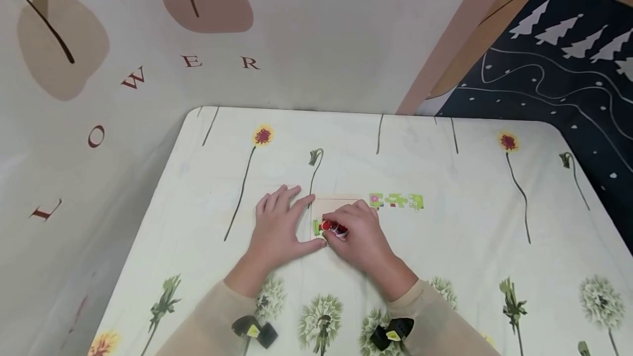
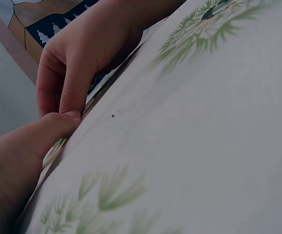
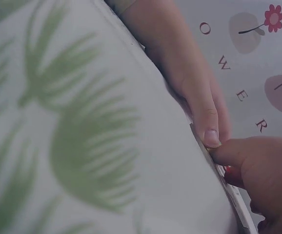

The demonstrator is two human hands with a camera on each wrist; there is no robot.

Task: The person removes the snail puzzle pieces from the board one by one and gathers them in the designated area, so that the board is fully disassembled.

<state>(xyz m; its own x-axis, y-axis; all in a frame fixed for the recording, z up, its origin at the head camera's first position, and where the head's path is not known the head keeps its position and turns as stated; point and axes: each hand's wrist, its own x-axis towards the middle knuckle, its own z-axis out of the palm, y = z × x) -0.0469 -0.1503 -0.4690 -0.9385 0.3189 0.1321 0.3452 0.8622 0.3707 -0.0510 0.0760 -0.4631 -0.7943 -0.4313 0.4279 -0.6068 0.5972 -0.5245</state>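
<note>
3 pieces (image 1: 396, 200) lie at right; we see the right hand (image 1: 362, 235) pinching a red piece (image 1: 327, 226) (left hand (image 1: 278, 228) spread).

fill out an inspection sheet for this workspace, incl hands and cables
surface: white cloth printed with flowers and dandelions
job's things: pale board between the hands; small green piece on its left part; three loose pieces in a row to its right, mostly green
clutter: nothing seen
left hand: fingers spread beside the board, thumb tip close to the right hand's fingers
right hand: pinches a small red-and-dark thing over the board, partly hidden by the fingers
cables: nothing seen
surroundings: pale wall with red letters and flower prints; dark panel with white tree prints at far right
</note>
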